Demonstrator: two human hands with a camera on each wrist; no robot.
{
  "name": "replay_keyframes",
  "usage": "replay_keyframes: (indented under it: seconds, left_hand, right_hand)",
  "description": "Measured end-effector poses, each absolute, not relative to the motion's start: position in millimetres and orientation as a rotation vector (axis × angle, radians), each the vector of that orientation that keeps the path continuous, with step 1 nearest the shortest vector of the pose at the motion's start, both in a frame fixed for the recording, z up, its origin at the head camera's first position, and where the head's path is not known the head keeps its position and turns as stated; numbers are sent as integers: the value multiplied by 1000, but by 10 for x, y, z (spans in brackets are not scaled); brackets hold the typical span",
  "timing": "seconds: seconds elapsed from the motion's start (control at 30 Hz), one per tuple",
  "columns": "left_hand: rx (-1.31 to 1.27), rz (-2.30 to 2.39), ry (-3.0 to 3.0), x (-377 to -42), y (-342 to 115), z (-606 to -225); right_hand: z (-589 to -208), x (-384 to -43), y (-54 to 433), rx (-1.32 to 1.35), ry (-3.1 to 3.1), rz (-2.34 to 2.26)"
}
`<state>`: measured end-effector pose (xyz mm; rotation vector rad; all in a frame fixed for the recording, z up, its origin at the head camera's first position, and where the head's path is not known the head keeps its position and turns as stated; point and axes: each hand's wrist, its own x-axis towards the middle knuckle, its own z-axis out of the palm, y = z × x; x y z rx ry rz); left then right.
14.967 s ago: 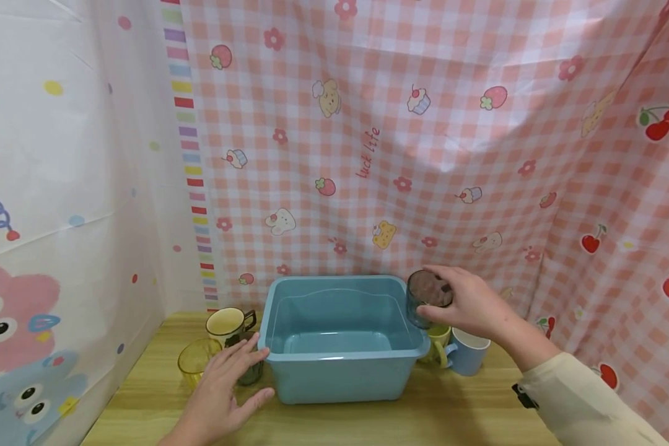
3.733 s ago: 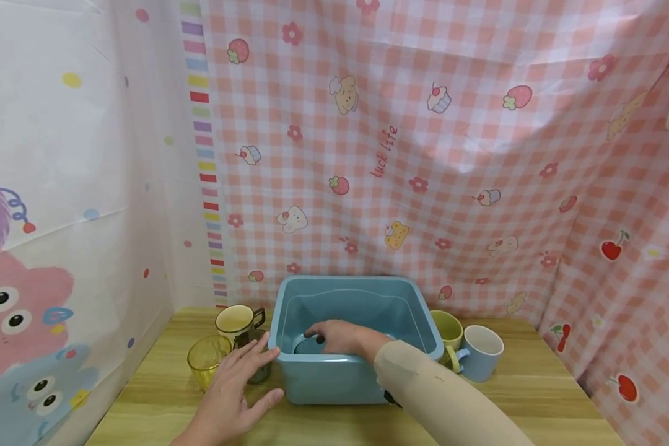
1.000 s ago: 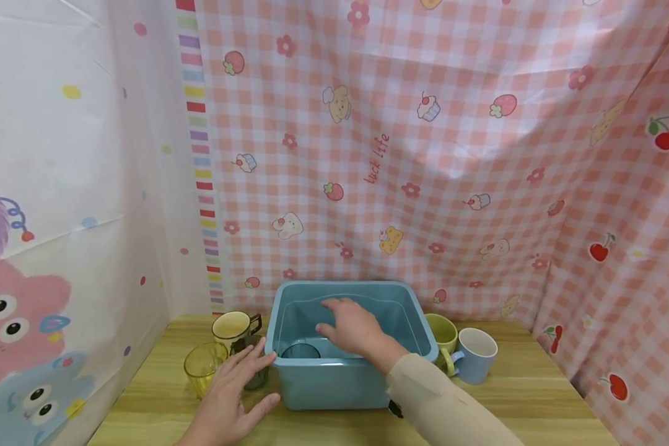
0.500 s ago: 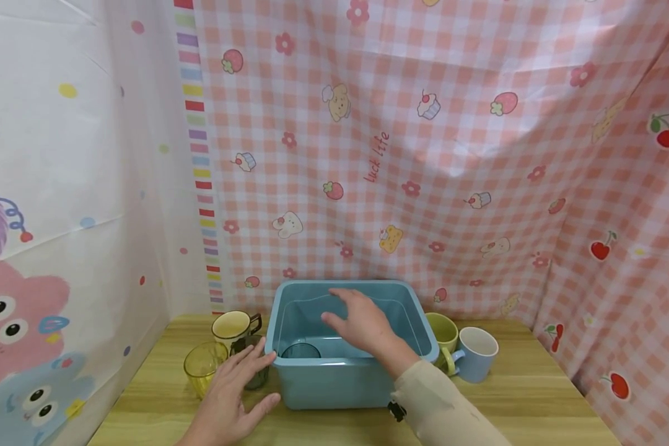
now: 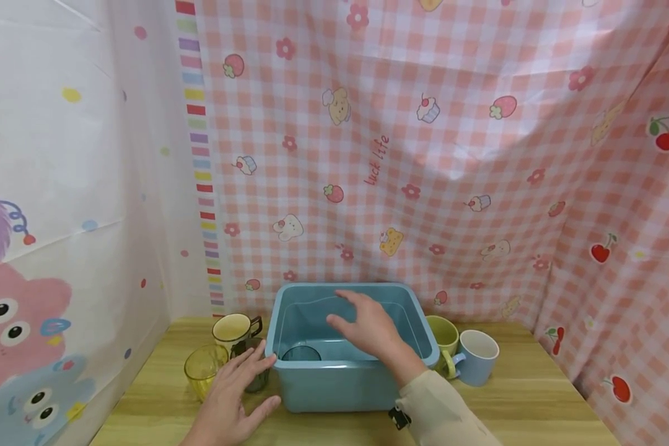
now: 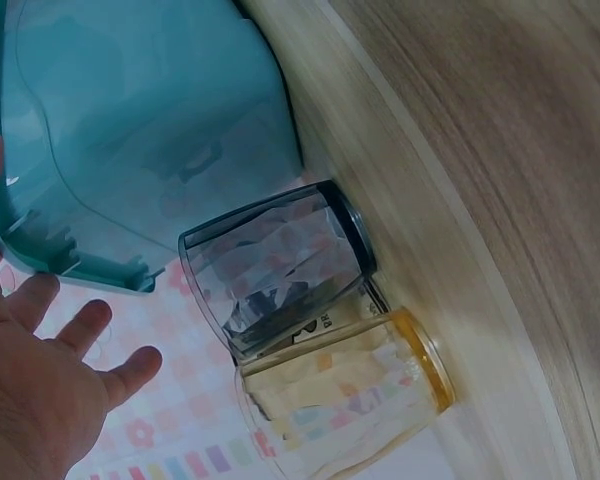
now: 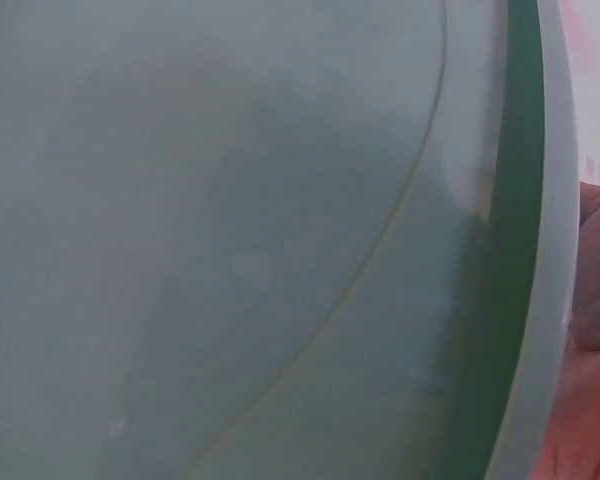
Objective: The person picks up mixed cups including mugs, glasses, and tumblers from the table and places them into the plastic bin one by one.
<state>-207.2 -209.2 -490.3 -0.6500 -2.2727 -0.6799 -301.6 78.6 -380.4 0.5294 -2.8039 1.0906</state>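
Note:
A blue plastic tub stands on the table in the head view. Inside its front left corner sits a dark, clear drinking glass, its lower part hidden by the front wall. My right hand hovers over the tub's opening, fingers loosely bent, holding nothing. The fingertips of my left hand touch the tub's left front rim, fingers spread. Beside that hand are a dark glass, partly covered in the head view, a yellow glass and a cream-coloured mug with a dark handle.
Right of the tub stand a yellow-green mug and a light blue mug, handles close together. The wooden table meets a pink checked cloth behind and a white printed cloth at left.
The dark glass my right hand held at the tub's right side was lowered into the tub and let go. That hand has since drawn up and slightly right. My left hand stayed at the rim.

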Motion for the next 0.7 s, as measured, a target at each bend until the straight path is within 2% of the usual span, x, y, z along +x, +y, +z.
replay_keyframes:
  seconds: [0.7]
  left_hand:
    - [-623, -737, -2270, -2052, -2064, -4906]
  right_hand:
    - [-3800, -2975, 924, 489, -2752, 1164]
